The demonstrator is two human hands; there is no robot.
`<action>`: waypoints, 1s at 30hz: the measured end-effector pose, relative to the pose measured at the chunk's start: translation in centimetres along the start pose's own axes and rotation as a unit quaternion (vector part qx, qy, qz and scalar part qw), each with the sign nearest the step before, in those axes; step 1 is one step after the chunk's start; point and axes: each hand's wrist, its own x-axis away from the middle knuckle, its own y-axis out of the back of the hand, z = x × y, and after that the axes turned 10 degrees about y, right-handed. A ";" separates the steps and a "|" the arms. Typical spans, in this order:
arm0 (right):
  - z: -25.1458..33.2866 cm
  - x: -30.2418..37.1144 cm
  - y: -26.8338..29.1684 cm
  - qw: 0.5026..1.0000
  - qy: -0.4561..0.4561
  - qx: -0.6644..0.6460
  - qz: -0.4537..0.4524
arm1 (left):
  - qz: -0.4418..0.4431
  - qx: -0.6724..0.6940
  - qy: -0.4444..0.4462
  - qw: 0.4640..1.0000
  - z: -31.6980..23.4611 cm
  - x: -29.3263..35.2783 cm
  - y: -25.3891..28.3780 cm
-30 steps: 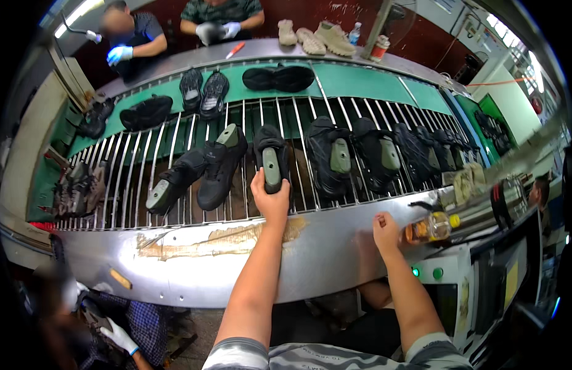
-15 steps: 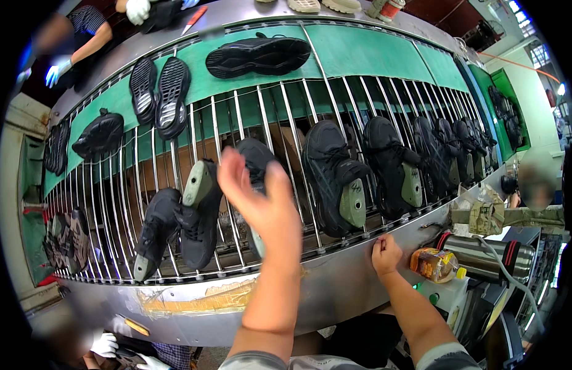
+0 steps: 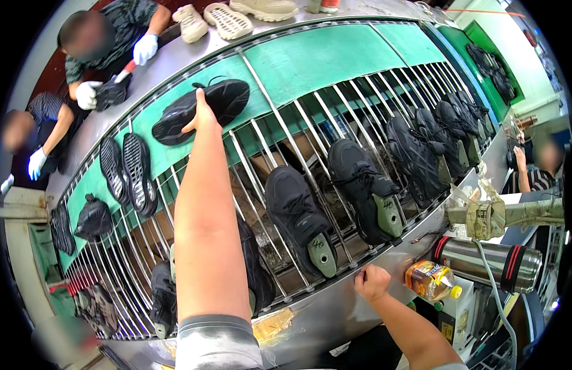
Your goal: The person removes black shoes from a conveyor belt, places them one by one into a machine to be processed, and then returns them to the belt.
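My left arm is stretched far across the conveyor. The left hand [image 3: 204, 116] grips a black shoe [image 3: 232, 98] that lies on its side on the green sheet [image 3: 298, 68], thumb on the near side of it and fingers over it. My right hand [image 3: 372, 282] is closed in a fist on the metal edge nearest me, holding nothing I can see. Between the hands, black lace-up shoes stand on the metal rods, among them one shoe [image 3: 292, 197] with a green last [image 3: 323, 256] in its heel. My left forearm hides part of the row.
Black soles [image 3: 137, 166] lie left on the sheet; beige shoes [image 3: 230, 20] sit on the far ledge. Across the line, a gloved co-worker [image 3: 113, 37] holds a red-handled tool. On my right are a drink bottle [image 3: 429, 280] and a steel flask [image 3: 489, 264].
My left hand has moved from above the near row of shoes to the far shoe and taken hold of it. The view has shifted; the right fist stays at the edge.
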 end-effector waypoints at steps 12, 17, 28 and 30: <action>0.7 -1.1 0.2 1.000 0.006 0.003 -0.003 | 0.300 -0.056 0.132 0.943 -3.1 -0.2 4.7; 1.0 -0.3 -0.3 1.000 -0.013 0.011 0.008 | 0.389 0.024 0.147 0.909 -2.9 9.0 11.4; 1.1 0.8 -0.7 0.999 -0.003 0.020 -0.038 | 0.603 -0.049 0.035 0.795 2.5 24.3 31.9; 0.9 1.0 -0.9 0.999 -0.017 0.010 -0.032 | 0.610 -0.075 0.045 0.788 6.5 26.6 36.8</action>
